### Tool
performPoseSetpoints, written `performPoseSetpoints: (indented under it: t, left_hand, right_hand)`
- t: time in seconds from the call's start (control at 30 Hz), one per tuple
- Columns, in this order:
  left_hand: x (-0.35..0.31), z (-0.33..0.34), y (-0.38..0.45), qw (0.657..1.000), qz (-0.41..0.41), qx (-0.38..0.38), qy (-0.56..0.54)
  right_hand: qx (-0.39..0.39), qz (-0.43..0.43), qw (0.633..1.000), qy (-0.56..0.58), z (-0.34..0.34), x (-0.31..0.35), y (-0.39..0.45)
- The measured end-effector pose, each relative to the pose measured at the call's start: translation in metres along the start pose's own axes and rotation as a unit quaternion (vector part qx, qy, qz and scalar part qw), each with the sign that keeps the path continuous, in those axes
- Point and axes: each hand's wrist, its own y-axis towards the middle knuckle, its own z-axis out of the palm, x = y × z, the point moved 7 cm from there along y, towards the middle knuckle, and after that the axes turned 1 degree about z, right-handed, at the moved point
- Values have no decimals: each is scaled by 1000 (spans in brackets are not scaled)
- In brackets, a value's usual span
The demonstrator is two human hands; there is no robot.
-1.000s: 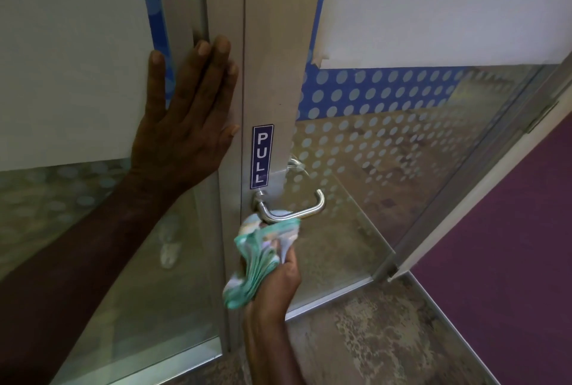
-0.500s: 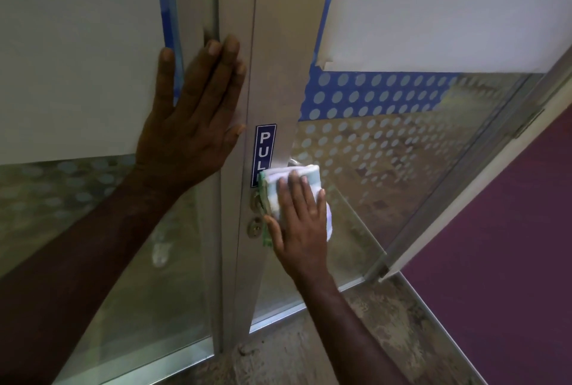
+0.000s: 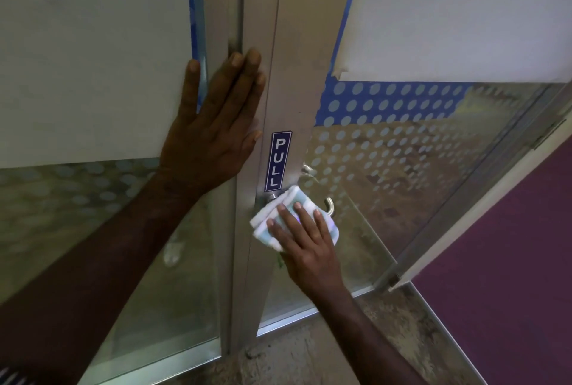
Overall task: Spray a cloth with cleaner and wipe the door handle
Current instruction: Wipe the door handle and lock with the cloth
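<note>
1. While the left hand (image 3: pixel 213 134) stays flat and open against the door frame (image 3: pixel 223 13), the right hand (image 3: pixel 305 237) now presses the folded cloth (image 3: pixel 272 214) with straight fingers over the door handle (image 3: pixel 329 206), just below the PULL sign (image 3: pixel 277 161).
2. A second ago the cloth hung bunched beneath the handle; wiping looks underway.
3. Since half a second ago, the handle's curved end has come into view.

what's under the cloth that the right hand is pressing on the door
The door handle: only its curved end shows past the cloth, plus a bit of its round base near the PULL sticker. The rest is covered by the cloth and the right hand.
</note>
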Motion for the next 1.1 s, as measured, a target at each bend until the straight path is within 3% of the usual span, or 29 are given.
performPoseSetpoints:
  t: [0.17, 0.4, 0.53, 0.63, 0.73, 0.9, 1.1]
  left_hand:
    - [0, -1, 1, 1000, 6, -3, 10]
    - [1, 1, 0, 1000, 0, -1, 11]
    - [0, 0, 1, 1000, -3, -4, 17]
    - [-1, -1, 0, 1000, -1, -5, 23]
    - [0, 1, -1, 1000, 3, 8, 27]
    - [-1, -3, 1, 999, 6, 7, 40]
    - [1, -3, 1, 999, 0, -1, 43]
  right_hand:
    - [18, 108, 994, -5, 17, 20, 21]
    - [0, 7, 1000, -2, 3, 10, 20]
    - [3, 117, 992, 55, -9, 9, 33]
    - [10, 231, 972, -35, -8, 10, 42]
    - [25, 260, 962, -85, 4, 19, 46]
    - [28, 154, 984, -81, 7, 8, 40]
    - [46, -5, 998, 40, 1, -25, 34]
